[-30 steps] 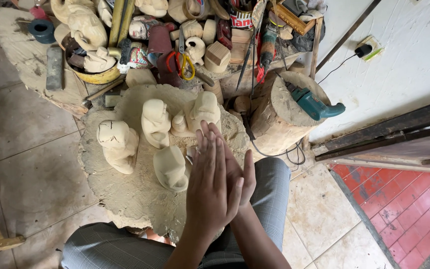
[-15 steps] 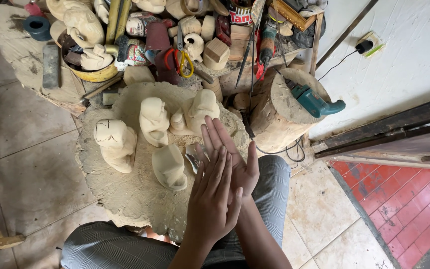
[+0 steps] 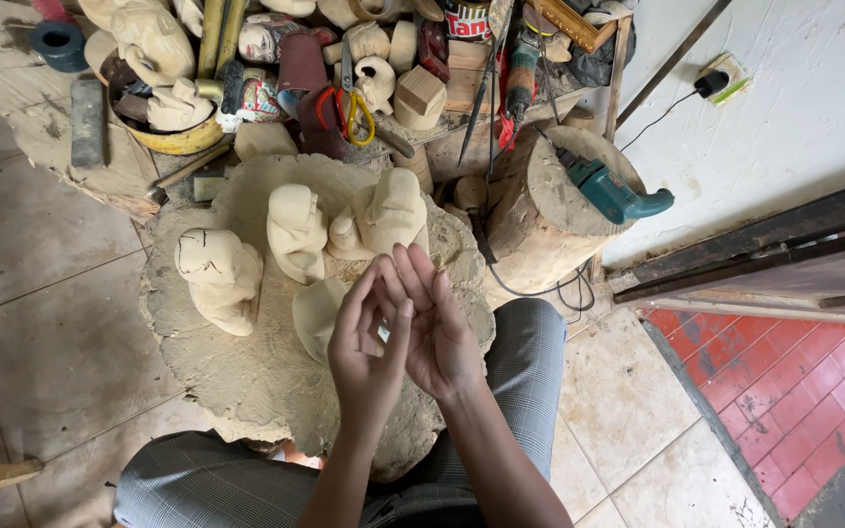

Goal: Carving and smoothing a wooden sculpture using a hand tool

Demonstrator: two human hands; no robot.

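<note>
Your left hand (image 3: 369, 342) and right hand (image 3: 437, 328) meet palm to palm above the stump surface (image 3: 246, 391), fingers loose, gripping nothing I can make out; a small pale glint shows between them, too hidden to name. The nearest carving (image 3: 317, 311) lies just left of and beyond your left hand, partly hidden behind it, so that hand is closer.

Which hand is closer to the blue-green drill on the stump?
The right hand. It sits below-left of the drill, apart from it. The left hand is farther left, touching the right.
</note>
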